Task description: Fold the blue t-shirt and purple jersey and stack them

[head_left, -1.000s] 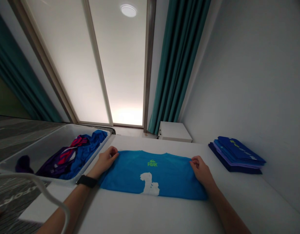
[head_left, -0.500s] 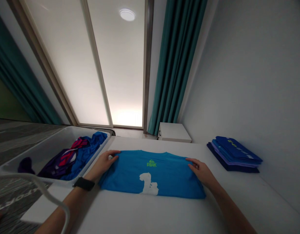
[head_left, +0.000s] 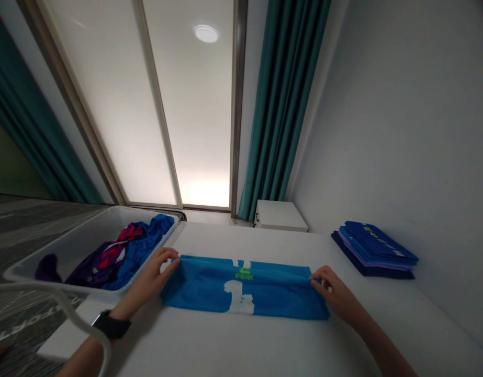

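Note:
A blue T-shirt (head_left: 278, 299) with a green PEAK logo and a white print lies folded into a wide, low strip in front of me. My left hand (head_left: 157, 272) pinches the shirt's far left corner between thumb and fingers. At the opposite end, my right hand (head_left: 335, 293) grips the right edge the same way, near the far corner. Fabric sags slightly between the hands, and a bit of white print shows beyond the logo. A dark watch (head_left: 111, 324) is on my left wrist.
The shirt rests on a white table (head_left: 225, 345). Left of it stands a white plastic tub (head_left: 37, 264) with crumpled blue, purple and red clothes (head_left: 137, 248). A stack of folded blue and purple clothes (head_left: 377, 251) sits at the right by the wall. A pale curved tube (head_left: 74, 314) crosses the lower left.
The shirt's far edge and logo have come toward me, making the strip narrower, and more white print shows behind the logo. My right hand has moved slightly nearer and to the right.

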